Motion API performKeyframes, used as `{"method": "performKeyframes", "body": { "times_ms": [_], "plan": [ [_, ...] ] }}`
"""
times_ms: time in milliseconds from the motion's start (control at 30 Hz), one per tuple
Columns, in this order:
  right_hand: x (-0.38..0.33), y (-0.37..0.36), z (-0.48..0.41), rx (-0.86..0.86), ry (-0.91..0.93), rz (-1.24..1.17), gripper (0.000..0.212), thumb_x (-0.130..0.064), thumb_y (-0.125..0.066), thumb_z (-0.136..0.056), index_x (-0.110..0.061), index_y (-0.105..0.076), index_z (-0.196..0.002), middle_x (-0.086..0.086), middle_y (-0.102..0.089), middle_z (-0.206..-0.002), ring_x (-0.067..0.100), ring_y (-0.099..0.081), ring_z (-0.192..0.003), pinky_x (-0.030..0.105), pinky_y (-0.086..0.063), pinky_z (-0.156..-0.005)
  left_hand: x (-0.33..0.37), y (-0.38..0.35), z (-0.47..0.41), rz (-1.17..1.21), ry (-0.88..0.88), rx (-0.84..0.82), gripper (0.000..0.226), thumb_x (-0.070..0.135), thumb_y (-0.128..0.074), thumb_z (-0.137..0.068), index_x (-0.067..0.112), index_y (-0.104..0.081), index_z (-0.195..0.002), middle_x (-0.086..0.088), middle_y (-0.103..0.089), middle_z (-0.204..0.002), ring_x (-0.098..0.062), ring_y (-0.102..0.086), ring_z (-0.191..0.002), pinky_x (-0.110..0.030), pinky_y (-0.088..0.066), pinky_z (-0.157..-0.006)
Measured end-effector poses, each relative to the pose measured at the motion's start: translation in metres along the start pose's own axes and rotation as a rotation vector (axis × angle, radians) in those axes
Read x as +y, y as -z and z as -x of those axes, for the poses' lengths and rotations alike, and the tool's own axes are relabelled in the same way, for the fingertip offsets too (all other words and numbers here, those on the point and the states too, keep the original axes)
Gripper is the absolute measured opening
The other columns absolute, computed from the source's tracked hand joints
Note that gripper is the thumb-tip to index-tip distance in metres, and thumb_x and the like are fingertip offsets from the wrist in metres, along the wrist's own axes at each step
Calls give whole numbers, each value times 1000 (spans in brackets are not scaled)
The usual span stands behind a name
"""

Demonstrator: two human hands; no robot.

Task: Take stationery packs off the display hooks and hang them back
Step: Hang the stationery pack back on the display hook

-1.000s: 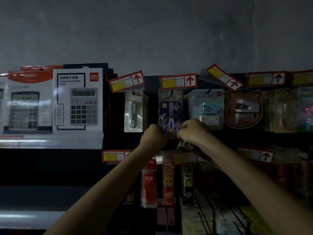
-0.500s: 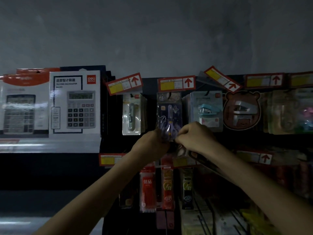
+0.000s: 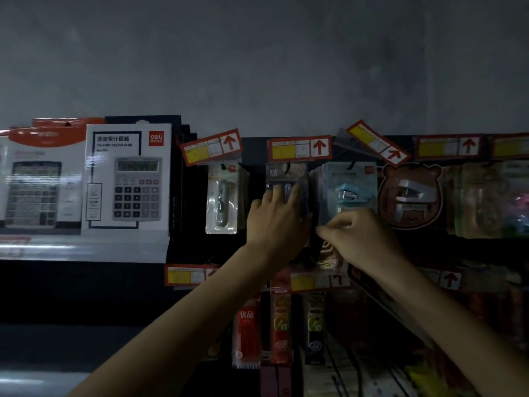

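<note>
Grey wall (image 3: 257,67) tops a dark display rack (image 3: 254,151), with calculator boxes (image 3: 127,179) at left. The scissors pack (image 3: 286,173) hangs on its hook, and the left hand (image 3: 276,222) presses straight fingers (image 3: 272,193) on it. The right hand (image 3: 363,239) pinches the lower edge of the neighbouring stapler pack (image 3: 349,181).

A gap lies open between the nail clipper pack (image 3: 221,199) and scissors pack (image 3: 286,174); the stapler pack (image 3: 350,190) crowds its other side. Price tags (image 3: 299,149) overhang the hooks. The right hand (image 3: 363,239) pinches a held pack (image 3: 329,257), blocking underneath.
</note>
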State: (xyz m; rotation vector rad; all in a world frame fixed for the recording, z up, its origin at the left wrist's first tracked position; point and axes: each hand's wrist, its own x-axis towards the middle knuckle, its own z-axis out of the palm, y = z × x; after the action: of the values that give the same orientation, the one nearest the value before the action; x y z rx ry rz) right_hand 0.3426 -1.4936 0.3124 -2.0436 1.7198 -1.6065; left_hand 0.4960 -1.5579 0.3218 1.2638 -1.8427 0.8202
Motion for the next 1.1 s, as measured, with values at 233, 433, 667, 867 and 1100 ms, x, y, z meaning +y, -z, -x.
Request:
{"method": "performKeyframes", "body": {
  "times_ms": [233,433,667,867,1100],
  "plan": [
    [7,5,-2,-5,19,-5,33,-44,-73,-87,-17,-76,-68,2,-71,-67,23,-70,-67,43,-59,-71,7,-16,-32,-54,73,-77,74,54,-37,-105,24,-4,-163,-18,0,-171,-42,-8,-156,-55,-28,-120],
    [16,1,-5,-6,54,27,37,-44,-72,-87,-10,-75,-74,11,-69,-65,31,-69,-65,45,-59,-65,10,-31,-39,-41,129,-107,78,55,-42,-103,21,-4,-162,-17,1,-168,-43,-5,-155,-53,-40,-111],
    [25,-3,-11,-4,53,26,39,-47,-71,-86,-13,-74,-69,6,-69,-61,23,-69,-60,44,-59,-66,6,-39,-42,-58,151,-108,79,54,-45,-103,24,-1,-162,-14,-3,-166,-42,-5,-153,-50,-46,-104],
    [32,-6,-14,-6,88,-43,46,-49,-70,-87,-6,-71,-71,13,-64,-62,31,-66,-60,44,-56,-63,10,-27,-24,-49,123,-127,82,58,-45,-101,26,0,-162,-15,-4,-165,-42,-9,-153,-52,-40,-112],
    [44,-6,-16,-22,105,-129,53,-50,-70,-89,0,-68,-71,19,-51,-56,43,-57,-58,37,-41,-57,24,6,31,-1,41,-421,66,68,-19,-102,28,-34,-152,-14,-34,-154,-36,-44,-137,-50,-45,-101]
  ]
}}
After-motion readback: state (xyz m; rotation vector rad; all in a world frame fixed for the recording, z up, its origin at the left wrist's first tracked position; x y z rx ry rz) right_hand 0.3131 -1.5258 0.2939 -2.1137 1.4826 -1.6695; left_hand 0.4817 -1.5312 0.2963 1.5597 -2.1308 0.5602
